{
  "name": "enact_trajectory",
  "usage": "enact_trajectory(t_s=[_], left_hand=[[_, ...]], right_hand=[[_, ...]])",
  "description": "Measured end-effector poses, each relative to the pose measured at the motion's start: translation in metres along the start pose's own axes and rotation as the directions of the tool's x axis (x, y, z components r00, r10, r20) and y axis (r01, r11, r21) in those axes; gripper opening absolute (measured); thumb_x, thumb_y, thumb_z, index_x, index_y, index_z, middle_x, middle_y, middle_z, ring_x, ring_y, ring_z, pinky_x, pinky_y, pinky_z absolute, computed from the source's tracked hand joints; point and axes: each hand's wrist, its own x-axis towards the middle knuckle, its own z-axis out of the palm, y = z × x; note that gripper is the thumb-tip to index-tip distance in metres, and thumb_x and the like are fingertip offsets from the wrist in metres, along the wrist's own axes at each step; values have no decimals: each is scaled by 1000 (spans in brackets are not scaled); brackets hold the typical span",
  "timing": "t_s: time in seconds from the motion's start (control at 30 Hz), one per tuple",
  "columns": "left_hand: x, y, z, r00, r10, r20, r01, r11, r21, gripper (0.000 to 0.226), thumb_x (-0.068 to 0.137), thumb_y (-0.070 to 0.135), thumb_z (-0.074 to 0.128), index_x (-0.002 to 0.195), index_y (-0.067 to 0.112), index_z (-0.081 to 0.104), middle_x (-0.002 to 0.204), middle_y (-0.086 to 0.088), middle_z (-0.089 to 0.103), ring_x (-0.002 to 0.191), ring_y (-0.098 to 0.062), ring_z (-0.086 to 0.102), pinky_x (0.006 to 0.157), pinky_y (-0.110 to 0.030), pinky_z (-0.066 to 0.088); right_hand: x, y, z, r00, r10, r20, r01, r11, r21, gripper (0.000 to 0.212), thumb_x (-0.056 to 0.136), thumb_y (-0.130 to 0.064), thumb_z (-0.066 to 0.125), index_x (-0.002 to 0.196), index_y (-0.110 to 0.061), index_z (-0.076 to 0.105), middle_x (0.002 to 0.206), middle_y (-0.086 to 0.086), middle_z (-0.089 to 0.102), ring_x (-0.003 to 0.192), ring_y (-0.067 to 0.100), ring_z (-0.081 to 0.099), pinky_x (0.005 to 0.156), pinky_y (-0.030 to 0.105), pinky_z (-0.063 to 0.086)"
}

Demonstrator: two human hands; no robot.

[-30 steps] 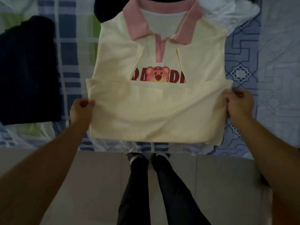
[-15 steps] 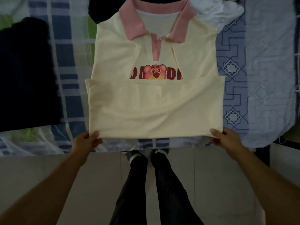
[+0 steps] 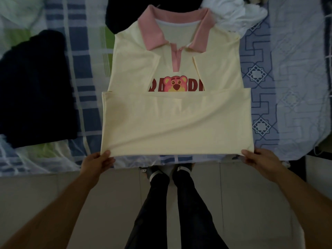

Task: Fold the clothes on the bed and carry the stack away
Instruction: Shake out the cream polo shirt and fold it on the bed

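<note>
A cream polo shirt [image 3: 179, 123] with a pink collar and a pink bear print lies face up on the bed, sleeves folded in and its lower part folded up over the front. My left hand [image 3: 97, 162] pinches the near left corner of the fold at the bed's edge. My right hand [image 3: 258, 160] pinches the near right corner. A dark navy folded garment [image 3: 36, 90] lies to the shirt's left.
The bed [image 3: 287, 87] carries a blue-and-white patterned sheet and a checked sheet with green patches. A dark garment [image 3: 122, 13] and crumpled white cloth [image 3: 239, 13] lie behind the collar. My legs and shoes [image 3: 170, 177] stand on the tiled floor.
Both hands moved from the upper edge of the folded-up part down to its near corners at the bed's edge. The view shifted slightly.
</note>
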Motion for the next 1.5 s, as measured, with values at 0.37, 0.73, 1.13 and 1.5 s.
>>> enact_trajectory(t_s=[0.37, 0.73, 1.13, 1.5], left_hand=[[-95, 32, -20, 996, -69, -64, 57, 983, -174, 9, 96, 8, 63, 104, 5, 64, 84, -13, 77, 69, -23, 76, 70, -35, 57], [-142, 200, 45, 992, 105, -64, -123, 824, -553, 10, 96, 13, 58, 87, 13, 61, 63, -2, 68, 65, -17, 65, 59, -25, 60], [0, 354, 143, 966, 249, -76, -250, 808, -534, 9, 97, 16, 64, 91, 11, 64, 61, -1, 72, 63, -16, 74, 66, -30, 61], [52, 344, 205, 472, 874, 114, -663, 267, 700, 51, 87, 40, 75, 131, 26, 54, 129, -2, 56, 113, -17, 52, 89, -26, 41]], right_hand=[[-63, -22, -34, 953, 164, 255, -230, 938, 258, 46, 88, -11, 62, 133, -3, 61, 127, 13, 71, 107, 29, 70, 82, 35, 63], [-76, -188, 1, 985, -72, 158, -27, 836, 549, 21, 104, -15, 42, 101, -6, 61, 87, 14, 77, 76, 29, 76, 62, 39, 64], [62, -307, 70, 987, -156, -45, 146, 731, 667, 18, 99, -21, 50, 90, -12, 64, 94, 7, 73, 93, 23, 71, 97, 37, 56], [104, -320, 151, 686, -719, -107, 542, 604, -583, 44, 87, -13, 64, 131, -13, 62, 125, 6, 61, 113, 19, 56, 96, 33, 47]])
